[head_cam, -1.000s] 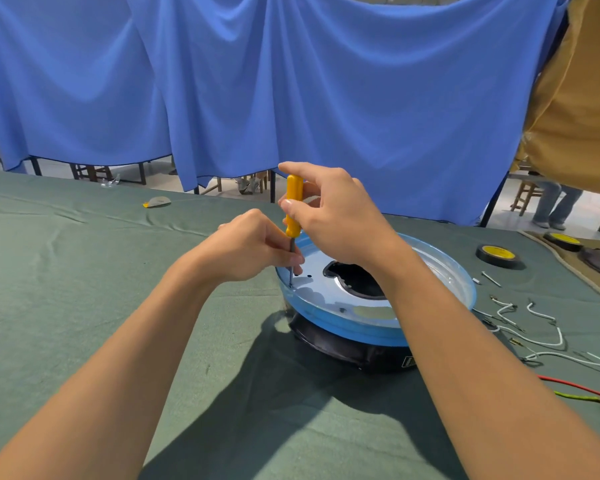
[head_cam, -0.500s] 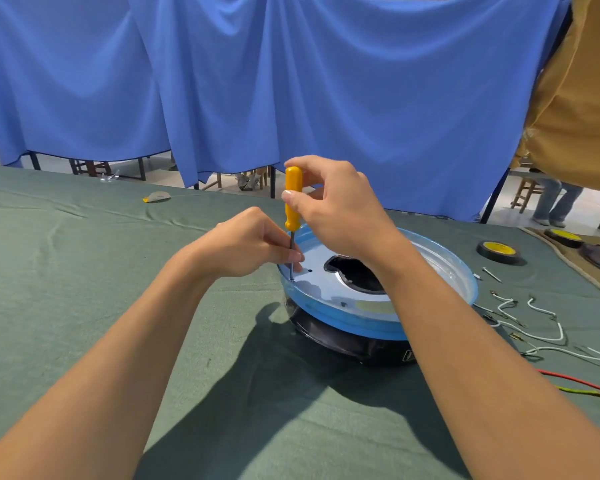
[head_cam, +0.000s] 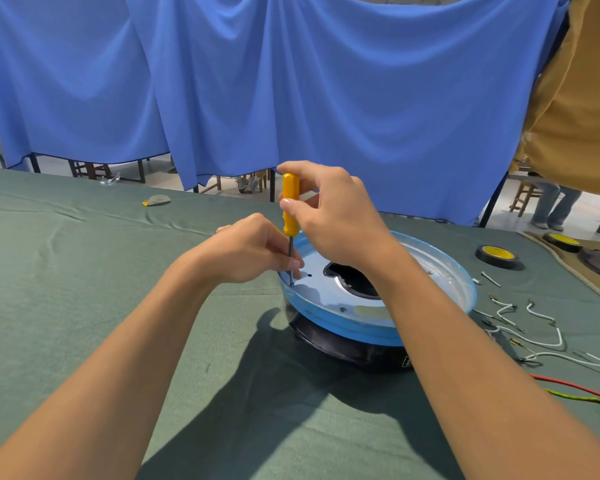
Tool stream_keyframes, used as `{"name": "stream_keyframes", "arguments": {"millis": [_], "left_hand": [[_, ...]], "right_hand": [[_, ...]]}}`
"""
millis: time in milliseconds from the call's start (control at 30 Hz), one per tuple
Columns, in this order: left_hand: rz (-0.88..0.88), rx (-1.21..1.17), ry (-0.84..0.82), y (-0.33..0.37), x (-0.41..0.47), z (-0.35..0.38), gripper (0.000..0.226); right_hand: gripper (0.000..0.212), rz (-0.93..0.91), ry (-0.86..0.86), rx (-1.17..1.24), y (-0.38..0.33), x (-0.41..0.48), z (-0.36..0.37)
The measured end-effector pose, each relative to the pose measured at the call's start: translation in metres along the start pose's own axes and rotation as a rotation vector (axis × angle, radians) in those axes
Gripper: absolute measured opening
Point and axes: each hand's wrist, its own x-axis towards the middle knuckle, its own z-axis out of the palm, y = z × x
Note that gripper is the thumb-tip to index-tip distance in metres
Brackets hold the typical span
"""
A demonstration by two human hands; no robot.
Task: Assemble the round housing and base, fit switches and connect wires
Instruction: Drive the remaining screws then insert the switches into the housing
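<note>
Head view: holds yellow screwdriver point(head_cam: 290, 202) closed in right grip point(head_cam: 333, 220), tip in a hole of round housing point(head_cam: 326, 294) just below; pinches its shaft with left grip point(head_cam: 253, 254). Stands straighter than a second ago, fingers shifted on the handle: probably mid-turn, fastening housing onto black base point(head_cam: 343, 351) on desk point(head_cam: 84, 306).

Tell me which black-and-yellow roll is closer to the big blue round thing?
The nearer roll, lying on the green cloth right of the blue housing. The far roll sits on the brown mat.
</note>
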Motion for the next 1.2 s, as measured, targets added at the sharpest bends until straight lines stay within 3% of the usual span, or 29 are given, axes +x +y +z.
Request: {"name": "stream_keyframes", "arguments": {"millis": [133, 433, 633, 767, 933, 1200], "left_hand": [[-0.045, 0.116, 0.073, 0.004, 0.002, 0.005, 0.005], [-0.055, 0.254, 0.202, 0.010, 0.004, 0.009, 0.012], [-0.065, 0.238, 0.156, 0.009, 0.003, 0.005, 0.031], [-0.069, 0.162, 0.156, 0.010, 0.001, 0.001, 0.010], [-0.089, 0.190, 0.083, 0.012, -0.002, -0.001, 0.009], [-0.108, 0.064, 0.174, 0.012, -0.003, 0.002, 0.010]], "right_hand": [[0.029, -0.022, 0.123, -0.133, 0.002, -0.001, 0.004], [0.025, -0.025, 0.246, -0.314, 0.003, -0.004, 0.010], [0.031, -0.003, 0.048, -0.121, -0.003, -0.002, -0.001], [0.046, -0.005, -0.109, -0.015, -0.005, -0.001, -0.006], [0.050, -0.011, -0.153, -0.012, -0.004, 0.000, -0.007], [0.028, -0.063, 0.138, -0.255, -0.005, -0.005, 0.008]]}}
